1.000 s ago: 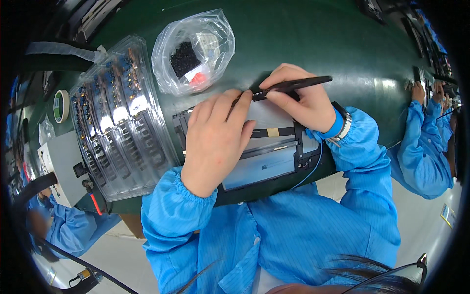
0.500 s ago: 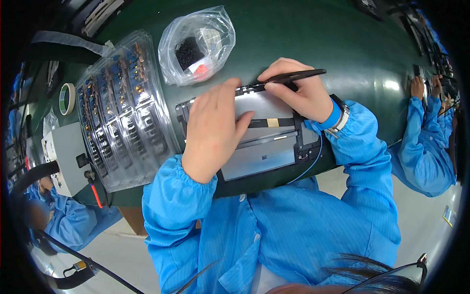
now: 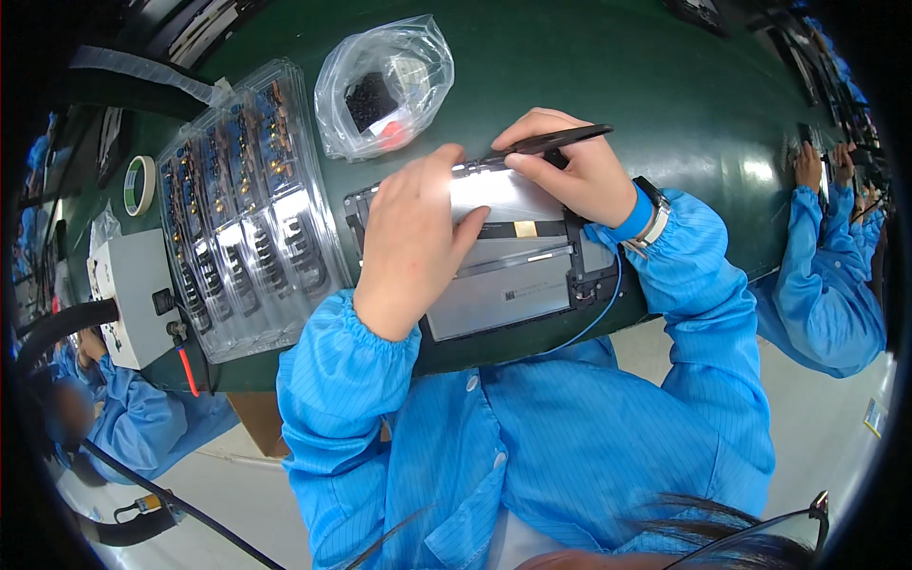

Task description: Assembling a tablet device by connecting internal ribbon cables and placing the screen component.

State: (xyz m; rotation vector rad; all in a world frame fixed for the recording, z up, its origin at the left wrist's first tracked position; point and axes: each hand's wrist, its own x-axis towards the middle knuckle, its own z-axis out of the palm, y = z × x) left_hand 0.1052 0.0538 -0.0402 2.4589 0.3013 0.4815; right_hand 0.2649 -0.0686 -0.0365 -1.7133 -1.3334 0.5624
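Note:
A flat tablet-like device (image 3: 499, 302), its silver inner side upward and its frame black, lies on the table before me. My left hand (image 3: 410, 233) rests over its left part, fingers stretched toward the far edge and thumb apart; whatever is under the palm is hidden. At that far edge, my right hand (image 3: 576, 171) pinches slim black tweezers (image 3: 560, 140), whose rear end points right. The fingers cover the working tip. A gold patch (image 3: 524, 229) sits on a dark strip across the device. My right wrist wears a blue band (image 3: 634, 218) with a thin blue cord.
Left of the device stands a clear plastic tray (image 3: 252, 209) with rows of small electronic parts. A clear bag (image 3: 385, 90) lies beyond my left hand. Farther left are a tape roll (image 3: 140, 185) and a grey box (image 3: 138, 294). Co-workers in blue sit at both sides.
The tweezers' rear end has swung a little to the left, and my right hand has shifted slightly left along the far edge. My left hand keeps its place; the whole view has shifted slightly.

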